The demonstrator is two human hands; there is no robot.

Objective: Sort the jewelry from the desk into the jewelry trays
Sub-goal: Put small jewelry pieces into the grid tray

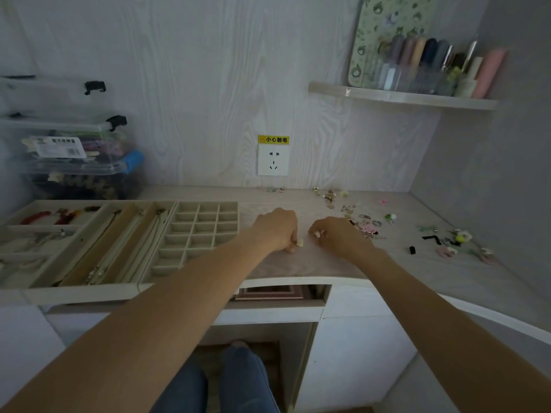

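Beige jewelry trays lie on the desk's left: a grid tray (pixel 205 231) with several small empty cells, a long-slot tray (pixel 119 245) holding necklaces, and a far-left tray (pixel 44 231) with red pieces. Loose jewelry (pixel 366 222) is scattered on the desk to the right. My left hand (pixel 277 228) rests on the desk just right of the grid tray, fingers closed on a small pale earring (pixel 299 242). My right hand (pixel 337 234) is beside it, pinching another small pale earring (pixel 318 233).
Stacked clear storage boxes (pixel 74 156) stand at the back left. A wall socket (pixel 273 159) sits behind the desk. A shelf (pixel 402 96) with bottles hangs at upper right. More small pieces (pixel 459 236) lie near the right wall. A drawer gap opens below the desk edge.
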